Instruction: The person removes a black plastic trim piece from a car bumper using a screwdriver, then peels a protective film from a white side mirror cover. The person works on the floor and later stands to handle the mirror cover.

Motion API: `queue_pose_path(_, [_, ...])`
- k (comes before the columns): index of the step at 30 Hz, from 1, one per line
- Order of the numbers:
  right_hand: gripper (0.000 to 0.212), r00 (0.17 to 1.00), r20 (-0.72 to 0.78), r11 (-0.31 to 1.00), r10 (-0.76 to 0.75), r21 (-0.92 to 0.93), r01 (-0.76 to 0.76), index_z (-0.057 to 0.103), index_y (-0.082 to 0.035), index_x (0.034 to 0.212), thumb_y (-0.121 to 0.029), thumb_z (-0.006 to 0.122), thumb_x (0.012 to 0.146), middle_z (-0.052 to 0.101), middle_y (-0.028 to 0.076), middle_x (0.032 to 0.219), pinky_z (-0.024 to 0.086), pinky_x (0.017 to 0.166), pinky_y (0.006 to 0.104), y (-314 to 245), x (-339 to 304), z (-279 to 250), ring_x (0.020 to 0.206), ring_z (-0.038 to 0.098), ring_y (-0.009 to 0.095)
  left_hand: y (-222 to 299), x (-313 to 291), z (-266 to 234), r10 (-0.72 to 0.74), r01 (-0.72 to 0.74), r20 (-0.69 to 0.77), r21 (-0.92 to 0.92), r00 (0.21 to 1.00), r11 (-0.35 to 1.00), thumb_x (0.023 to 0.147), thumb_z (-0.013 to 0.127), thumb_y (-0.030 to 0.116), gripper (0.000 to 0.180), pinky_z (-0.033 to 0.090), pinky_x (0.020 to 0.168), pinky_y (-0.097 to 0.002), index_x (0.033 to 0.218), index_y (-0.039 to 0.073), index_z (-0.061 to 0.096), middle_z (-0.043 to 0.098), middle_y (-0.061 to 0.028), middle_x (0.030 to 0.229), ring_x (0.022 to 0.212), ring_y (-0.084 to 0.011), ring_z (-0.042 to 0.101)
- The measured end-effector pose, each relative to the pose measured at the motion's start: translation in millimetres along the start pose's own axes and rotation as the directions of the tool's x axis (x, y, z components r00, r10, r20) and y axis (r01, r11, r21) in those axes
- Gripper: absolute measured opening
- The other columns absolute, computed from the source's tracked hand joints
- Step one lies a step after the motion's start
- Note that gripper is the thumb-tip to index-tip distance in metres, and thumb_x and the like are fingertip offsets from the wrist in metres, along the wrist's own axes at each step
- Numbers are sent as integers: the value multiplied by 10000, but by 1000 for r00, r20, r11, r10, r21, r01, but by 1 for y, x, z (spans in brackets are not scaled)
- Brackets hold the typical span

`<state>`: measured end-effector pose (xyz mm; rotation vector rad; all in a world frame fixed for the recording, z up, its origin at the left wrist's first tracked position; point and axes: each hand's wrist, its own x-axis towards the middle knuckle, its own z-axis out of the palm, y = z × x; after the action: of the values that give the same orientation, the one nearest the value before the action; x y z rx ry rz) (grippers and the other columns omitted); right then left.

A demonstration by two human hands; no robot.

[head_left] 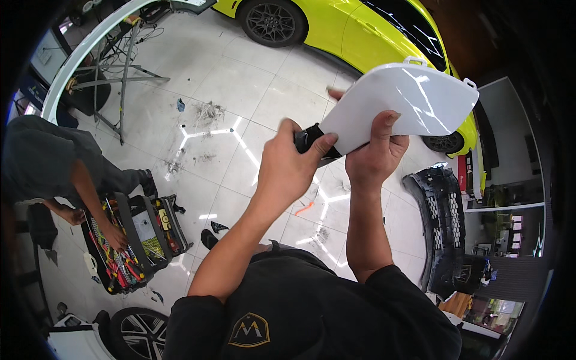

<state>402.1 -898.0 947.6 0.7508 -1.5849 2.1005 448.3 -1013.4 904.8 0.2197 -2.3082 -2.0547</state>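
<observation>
Both forearms reach up and forward, elbows bent, in front of the torso. The left hand [290, 157], knuckles up, pinches a black strip [307, 138] between thumb and fingers at the lower-left end of the white panel [399, 102]. The right hand [377, 157] grips the panel from below, thumb flat on its face and fingers behind. The panel is held tilted in mid-air, its rounded far edge and two tabs pointing away from the hands, touching nothing else. Well apart lie the tool case [144, 228] at left, beside a crouching co-worker, and a dark bumper [441, 219] at right; tiled floor [249, 90] stretches between, toward a yellow-green car [336, 33].
</observation>
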Motion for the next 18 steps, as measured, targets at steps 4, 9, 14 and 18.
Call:
queue_pose_path(4, [540, 984, 22, 981, 179, 76, -180, 537, 80, 1232, -393, 607, 982, 698, 206, 998, 592, 779, 379, -4, -17, -5, 956, 713, 347, -15, -4, 5, 3, 27, 112, -265, 994, 964, 989, 594, 420, 524, 446, 525, -359, 798, -67, 632, 593, -136, 587, 537, -191, 569])
queue_pose_path(9, [602, 873, 302, 923, 382, -86, -374, 459, 81, 1274, -348, 678, 912, 641, 236, 1076, 543, 857, 478, -2, -27, -26, 986, 676, 379, -37, -20, 18, 164, -139, 41, -352, 986, 926, 1018, 566, 324, 433, 409, 507, -343, 836, -61, 642, 549, -128, 572, 515, -165, 500])
queue_pose_path(14, [355, 839, 243, 861, 486, 33, -508, 512, 37, 1150, -168, 644, 892, 604, 155, 913, 495, 872, 466, -25, -58, -20, 889, 623, 282, -50, -48, 20, 186, -164, 29, -362, 982, 918, 1005, 591, 273, 380, 401, 494, -345, 781, -33, 616, 538, -143, 571, 489, -219, 482])
queue_pose_path(18, [230, 869, 185, 879, 460, 49, -475, 521, 1, 1079, -96, 613, 892, 549, 110, 833, 461, 788, 427, -21, -72, -23, 799, 553, 224, -79, -61, 31, 181, -160, 20, -382, 983, 910, 1002, 596, 247, 360, 403, 480, -339, 758, -18, 605, 529, -131, 554, 476, -252, 517])
